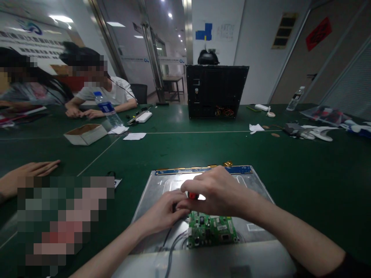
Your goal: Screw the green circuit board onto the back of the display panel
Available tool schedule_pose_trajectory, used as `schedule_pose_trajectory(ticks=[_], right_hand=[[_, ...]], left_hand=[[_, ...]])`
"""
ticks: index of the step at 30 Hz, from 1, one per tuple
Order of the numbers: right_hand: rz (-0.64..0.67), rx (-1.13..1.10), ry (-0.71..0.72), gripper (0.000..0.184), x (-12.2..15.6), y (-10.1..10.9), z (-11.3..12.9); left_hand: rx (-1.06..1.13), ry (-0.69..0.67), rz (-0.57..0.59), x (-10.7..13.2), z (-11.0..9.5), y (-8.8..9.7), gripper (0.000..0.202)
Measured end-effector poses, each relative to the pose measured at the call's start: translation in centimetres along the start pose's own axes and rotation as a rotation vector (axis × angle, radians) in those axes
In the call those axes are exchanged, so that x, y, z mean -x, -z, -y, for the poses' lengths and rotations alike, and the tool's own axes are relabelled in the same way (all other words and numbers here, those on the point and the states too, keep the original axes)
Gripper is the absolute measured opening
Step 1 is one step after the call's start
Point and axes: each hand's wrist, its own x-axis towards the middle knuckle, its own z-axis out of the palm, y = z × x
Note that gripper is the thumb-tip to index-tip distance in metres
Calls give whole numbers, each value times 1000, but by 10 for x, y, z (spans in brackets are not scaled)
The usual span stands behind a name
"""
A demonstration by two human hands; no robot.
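Note:
A metal display back panel lies flat on the table in front of me, with a green circuit board on it. My right hand is closed around a screwdriver with a red handle, above the board's far left corner. The screwdriver's tip is hidden. Close beside it, my left hand rests low over the panel, fingers and thumb drawn together; what they pinch, if anything, is out of sight. Grey cables run from the board's left side toward me.
On the green table a black equipment box stands at the back. An open carton and a water bottle are at left; tools lie at right. Another person's hand rests at left. Two people sit beyond.

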Motion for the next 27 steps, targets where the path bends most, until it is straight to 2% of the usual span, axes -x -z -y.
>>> schedule_pose_trajectory(ticks=[4, 9, 14, 17, 21, 27], right_hand=[[61, -12, -21, 13, 1, 7, 0], [172, -47, -12, 15, 4, 20, -2], [159, -23, -89, 25, 3, 18, -3], [160, 23, -124, 16, 1, 16, -1], [150, 7, -95, 10, 2, 18, 1], [143, -25, -43, 15, 4, 19, -1]], left_hand=[[34, -22, 37, -2, 5, 0, 9], [52, -19, 60, -2, 7, 0, 10], [27, -14, 47, -2, 7, 0, 18], [42, 1, 56, -1, 6, 0, 9], [70, 7, 77, -1, 5, 2, 10], [51, 7, 64, -1, 6, 1, 12]])
